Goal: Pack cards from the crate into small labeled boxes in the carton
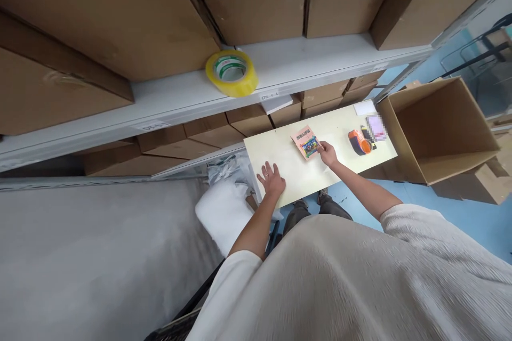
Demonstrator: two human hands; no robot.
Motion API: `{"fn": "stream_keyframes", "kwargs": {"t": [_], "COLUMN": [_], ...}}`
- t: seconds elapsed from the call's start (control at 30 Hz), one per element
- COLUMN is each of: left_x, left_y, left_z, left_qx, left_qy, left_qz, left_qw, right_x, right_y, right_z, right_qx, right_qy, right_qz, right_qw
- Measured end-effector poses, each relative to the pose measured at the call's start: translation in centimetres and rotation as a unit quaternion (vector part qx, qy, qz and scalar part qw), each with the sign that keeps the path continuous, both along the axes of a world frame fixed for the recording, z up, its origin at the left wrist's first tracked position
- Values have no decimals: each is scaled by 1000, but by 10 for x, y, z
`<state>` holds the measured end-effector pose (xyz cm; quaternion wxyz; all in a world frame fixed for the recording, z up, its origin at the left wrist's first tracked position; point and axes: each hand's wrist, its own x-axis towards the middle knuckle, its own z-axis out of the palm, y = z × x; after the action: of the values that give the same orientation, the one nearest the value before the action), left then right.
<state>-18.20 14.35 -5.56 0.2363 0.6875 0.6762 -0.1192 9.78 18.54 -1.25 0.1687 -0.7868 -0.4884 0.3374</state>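
A narrow cream-coloured table [332,122] lies in front of me. My left hand [272,180] rests flat near its left end, fingers spread, with nothing in it. In my right hand [328,154], fingers and thumb pinch the right edge of a pink printed booklet or packet [305,142] with a colourful picture; which of the two it is I cannot tell. It is tilted slightly over the tabletop. To the right of that hand is an orange and dark tape dispenser [359,142]. A blurred purple-pink item [376,128] and a white sheet [364,108] lie beyond it.
A shelf [292,64] with large cardboard boxes [256,0] crosses above the table, and a yellow tape roll [232,73] sits on its edge. At the right stands an open carton [440,128]. White padding [222,208] is at the table's left end.
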Motion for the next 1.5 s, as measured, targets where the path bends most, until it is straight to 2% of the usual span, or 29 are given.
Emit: {"fn": "stream_keyframes", "kwargs": {"t": [0.1,0.23,0.4,0.53,0.67,0.8,1.07,1.33,1.4,1.5], "left_x": [22,63,111,133,143,150,170,174,174,174], "left_y": [-1,-6,-12,-17,-18,-16,-20,-19,-19,-19], "left_z": [8,11,3,-3,-3,-1,-1,-4,-4,-5], "left_qx": [21,7,-16,-39,-51,-80,-92,-89,-92,-86], "left_qy": [-9,-84,-186,-177,-137,-117,-95,-108,-113,-116], "left_qz": [-7,-69,-106,-86,-51,-39,-43,-57,-47,-42], "left_qw": [1000,994,977,980,988,989,990,988,988,989], "right_x": [19,28,35,47,66,85,103,110,109,100], "right_y": [-24,-40,-44,-48,-49,-44,-28,-23,-23,-23], "right_z": [-11,-29,-47,-54,-55,-56,-66,-69,-66,-59], "right_qx": [-26,-61,-122,-134,-86,-101,-137,-117,-115,-78], "right_qy": [47,72,52,29,-20,-55,-29,11,35,57], "right_qz": [-46,-67,-52,-11,-13,-59,-87,-117,-105,-29], "right_qw": [997,993,990,991,996,992,986,986,987,995]}}
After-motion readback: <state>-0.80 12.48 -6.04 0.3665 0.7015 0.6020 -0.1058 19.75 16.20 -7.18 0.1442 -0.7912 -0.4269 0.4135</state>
